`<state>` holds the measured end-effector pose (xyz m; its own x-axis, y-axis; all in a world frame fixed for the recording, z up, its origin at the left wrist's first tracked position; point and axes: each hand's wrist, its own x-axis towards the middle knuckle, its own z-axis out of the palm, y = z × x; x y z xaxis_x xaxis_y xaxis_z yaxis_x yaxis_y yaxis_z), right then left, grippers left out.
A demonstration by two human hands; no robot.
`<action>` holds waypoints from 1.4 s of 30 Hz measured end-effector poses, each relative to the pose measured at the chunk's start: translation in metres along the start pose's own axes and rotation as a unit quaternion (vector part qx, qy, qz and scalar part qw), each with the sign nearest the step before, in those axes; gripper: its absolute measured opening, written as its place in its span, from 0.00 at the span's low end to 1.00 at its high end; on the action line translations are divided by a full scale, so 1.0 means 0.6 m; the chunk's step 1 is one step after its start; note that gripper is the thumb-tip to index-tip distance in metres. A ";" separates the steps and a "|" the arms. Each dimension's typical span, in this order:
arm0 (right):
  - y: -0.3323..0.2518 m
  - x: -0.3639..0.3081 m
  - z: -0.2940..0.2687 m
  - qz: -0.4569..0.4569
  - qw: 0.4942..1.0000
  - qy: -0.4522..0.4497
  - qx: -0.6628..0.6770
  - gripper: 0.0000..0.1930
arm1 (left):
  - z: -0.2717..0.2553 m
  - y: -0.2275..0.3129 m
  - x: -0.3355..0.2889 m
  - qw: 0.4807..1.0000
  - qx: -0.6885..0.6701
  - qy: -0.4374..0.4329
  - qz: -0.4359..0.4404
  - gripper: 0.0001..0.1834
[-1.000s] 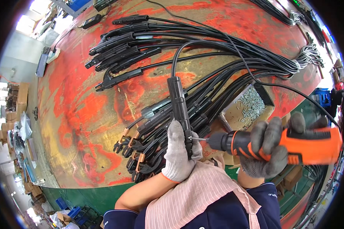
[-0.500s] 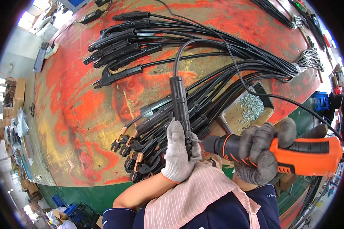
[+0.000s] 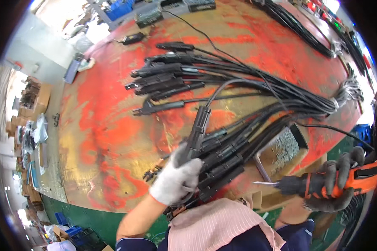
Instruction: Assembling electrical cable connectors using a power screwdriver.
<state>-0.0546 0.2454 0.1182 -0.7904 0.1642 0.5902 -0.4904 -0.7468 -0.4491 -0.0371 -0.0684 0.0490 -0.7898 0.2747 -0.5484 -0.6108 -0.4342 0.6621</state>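
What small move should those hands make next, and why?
Probably the left hand should lay its black handle down beside the similar handles: it is close to them, while the right hand holds the orange drill with its bit clear of the handle.

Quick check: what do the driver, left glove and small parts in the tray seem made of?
Driver: likely hard plastic, smooth orange with black panels; its bit, probably metal, gleams.
Left glove: apparently fabric, matte white and soft-looking.
Small parts: probably metal, from their silvery look, though blur leaves that open.
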 end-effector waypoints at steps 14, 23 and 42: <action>0.057 0.036 -0.230 0.323 0.512 -0.418 -0.678 0.38 | -0.237 0.189 0.129 0.394 0.807 0.269 0.348 0.25; 0.196 0.032 -0.075 0.150 0.548 -0.515 -0.642 0.29 | -0.200 -0.012 -0.076 0.588 0.766 0.257 0.032 0.22; 0.381 0.026 -0.011 0.412 0.486 -0.561 -0.529 0.32 | -0.160 0.051 -0.130 0.669 0.631 0.377 0.112 0.18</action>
<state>-0.1815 0.0819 0.0204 -0.4717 -0.8073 -0.3546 -0.5600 0.5849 -0.5867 0.0108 -0.1857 0.0630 -0.9072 -0.3934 -0.1491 -0.4186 0.8085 0.4137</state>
